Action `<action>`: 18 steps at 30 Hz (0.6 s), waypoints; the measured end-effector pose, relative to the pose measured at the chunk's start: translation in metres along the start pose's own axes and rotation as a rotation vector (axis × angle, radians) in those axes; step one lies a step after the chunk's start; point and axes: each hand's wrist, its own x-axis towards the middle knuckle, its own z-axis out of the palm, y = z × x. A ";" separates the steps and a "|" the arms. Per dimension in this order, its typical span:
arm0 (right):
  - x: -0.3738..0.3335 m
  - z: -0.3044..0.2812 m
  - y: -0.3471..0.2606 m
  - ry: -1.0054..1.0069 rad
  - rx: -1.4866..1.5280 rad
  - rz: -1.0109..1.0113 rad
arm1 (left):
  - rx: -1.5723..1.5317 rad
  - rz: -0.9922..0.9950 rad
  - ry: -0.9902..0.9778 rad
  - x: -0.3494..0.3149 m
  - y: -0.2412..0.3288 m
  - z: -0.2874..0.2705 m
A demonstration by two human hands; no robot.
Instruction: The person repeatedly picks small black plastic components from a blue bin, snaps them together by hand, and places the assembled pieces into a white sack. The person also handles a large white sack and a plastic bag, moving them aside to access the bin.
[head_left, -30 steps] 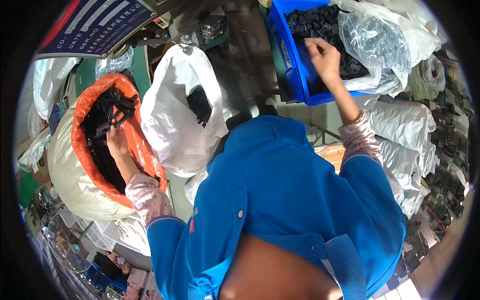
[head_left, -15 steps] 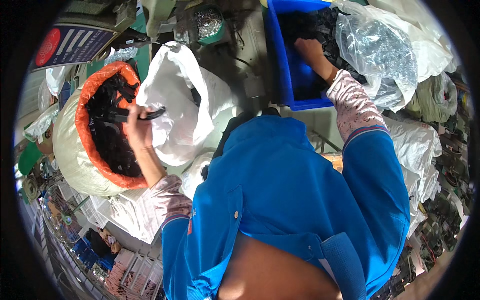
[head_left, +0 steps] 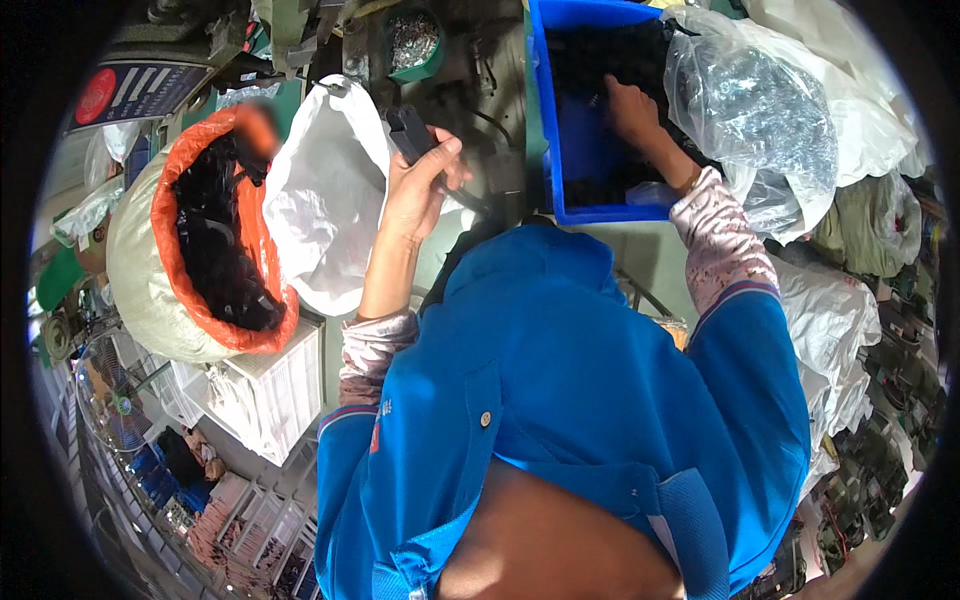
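My left hand (head_left: 415,190) is closed around a black plastic part (head_left: 408,133) with a boxy, hollow-looking end. It is raised at the right edge of an open white sack (head_left: 325,200). My right hand (head_left: 637,118) is inside a blue bin (head_left: 590,213), over black pieces (head_left: 600,50). Its fingers look bent together, and whatever they hold is too dark and small to make out. Left of the white sack stands a pale sack with an orange liner (head_left: 170,240), filled with black plastic parts (head_left: 215,240).
A green container of small metal pieces (head_left: 413,45) stands at the back. Clear plastic bags (head_left: 755,100) lean against the bin's right side. White crates (head_left: 270,390) sit below the orange-lined sack, and a fan (head_left: 115,400) stands at the far left.
My left hand has moved right, from over the orange-lined sack to the white sack's right edge, carrying the black plastic part upright. My right hand has shifted slightly inside the blue bin.
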 end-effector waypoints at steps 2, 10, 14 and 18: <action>0.010 0.013 0.009 -0.028 0.023 -0.056 | -0.001 -0.005 0.009 0.000 -0.001 -0.001; -0.002 0.069 0.002 0.138 0.021 -0.580 | 0.021 -0.030 0.066 -0.002 -0.006 0.003; -0.021 -0.042 -0.020 -0.241 0.663 0.023 | 0.078 -0.065 0.030 0.006 -0.017 0.011; -0.076 -0.075 -0.009 -0.171 1.288 0.092 | 0.227 -0.069 -0.145 0.021 -0.040 0.046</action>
